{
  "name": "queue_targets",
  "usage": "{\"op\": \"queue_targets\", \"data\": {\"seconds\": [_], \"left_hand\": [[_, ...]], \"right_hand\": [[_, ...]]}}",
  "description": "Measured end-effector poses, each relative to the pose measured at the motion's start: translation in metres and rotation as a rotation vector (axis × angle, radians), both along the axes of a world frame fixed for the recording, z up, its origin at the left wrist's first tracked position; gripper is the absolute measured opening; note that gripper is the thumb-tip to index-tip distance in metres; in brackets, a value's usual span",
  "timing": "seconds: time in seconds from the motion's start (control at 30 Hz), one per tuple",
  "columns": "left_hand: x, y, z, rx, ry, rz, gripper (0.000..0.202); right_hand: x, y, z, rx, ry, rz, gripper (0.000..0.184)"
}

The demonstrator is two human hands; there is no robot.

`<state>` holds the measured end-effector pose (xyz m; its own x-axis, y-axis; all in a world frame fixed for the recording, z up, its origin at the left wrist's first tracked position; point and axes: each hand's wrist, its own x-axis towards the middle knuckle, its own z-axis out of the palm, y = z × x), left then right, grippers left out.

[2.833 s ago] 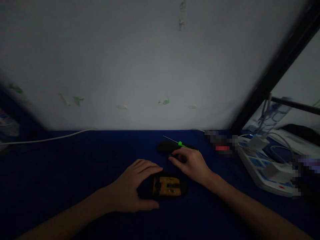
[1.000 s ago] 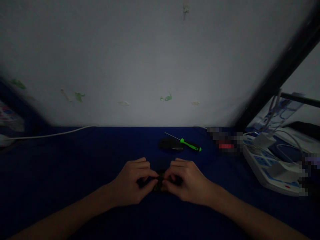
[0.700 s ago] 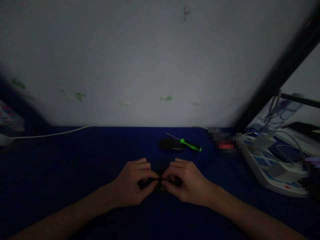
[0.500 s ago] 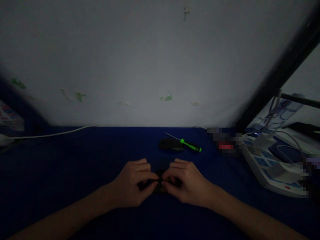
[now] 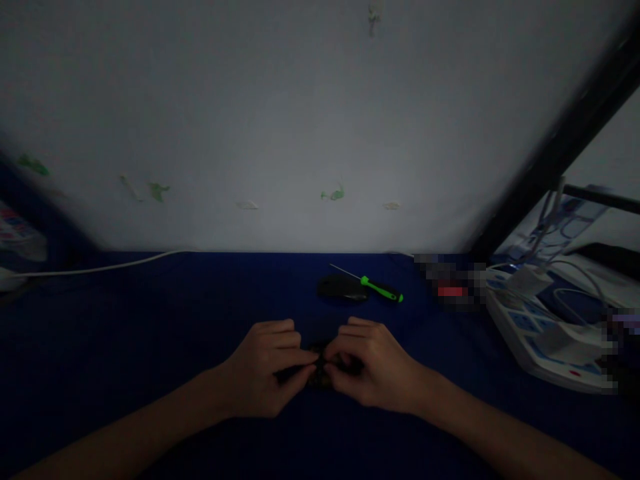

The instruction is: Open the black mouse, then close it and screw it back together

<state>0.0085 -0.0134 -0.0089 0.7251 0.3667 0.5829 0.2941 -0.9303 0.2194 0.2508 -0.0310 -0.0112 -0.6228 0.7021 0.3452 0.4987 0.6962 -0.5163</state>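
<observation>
My left hand [image 5: 273, 367] and my right hand [image 5: 373, 363] meet at the middle of the blue table, thumbs and forefingers pinched toward each other. Between the fingertips is something small and black, too dark to make out. Directly beneath lies a dark object [image 5: 320, 380] with brownish patches, mostly covered by both hands; its kind does not show. Farther back sits a smooth black shell, shaped like a computer mouse cover [image 5: 340, 288]. A screwdriver [image 5: 383, 289] with a green and black handle lies beside it, its thin shaft reaching over the shell.
At the right stands a white and blue power strip [image 5: 530, 333] with chargers and cables plugged in. A blurred-out item with a red patch [image 5: 451, 291] lies left of it. A white cable [image 5: 110, 268] runs along the wall [image 5: 280, 127] at the back left.
My left fingers have shifted slightly, with the forefinger straighter and a bit more of the dark object showing. My right hand, the screwdriver and the shell keep their places.
</observation>
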Motion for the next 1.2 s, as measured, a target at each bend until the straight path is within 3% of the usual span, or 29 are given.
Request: {"op": "queue_targets", "data": {"seconds": [0.47, 1.2], "left_hand": [[-0.0003, -0.001, 0.0013, 0.099, -0.013, 0.006, 0.016], [-0.0002, -0.0016, -0.005, 0.015, -0.006, -0.014, 0.016]], "right_hand": [[0.0015, 0.0001, -0.0001, -0.017, 0.02, 0.02, 0.002], [0.0015, 0.0004, 0.0008, -0.038, -0.062, 0.008, 0.003]]}}
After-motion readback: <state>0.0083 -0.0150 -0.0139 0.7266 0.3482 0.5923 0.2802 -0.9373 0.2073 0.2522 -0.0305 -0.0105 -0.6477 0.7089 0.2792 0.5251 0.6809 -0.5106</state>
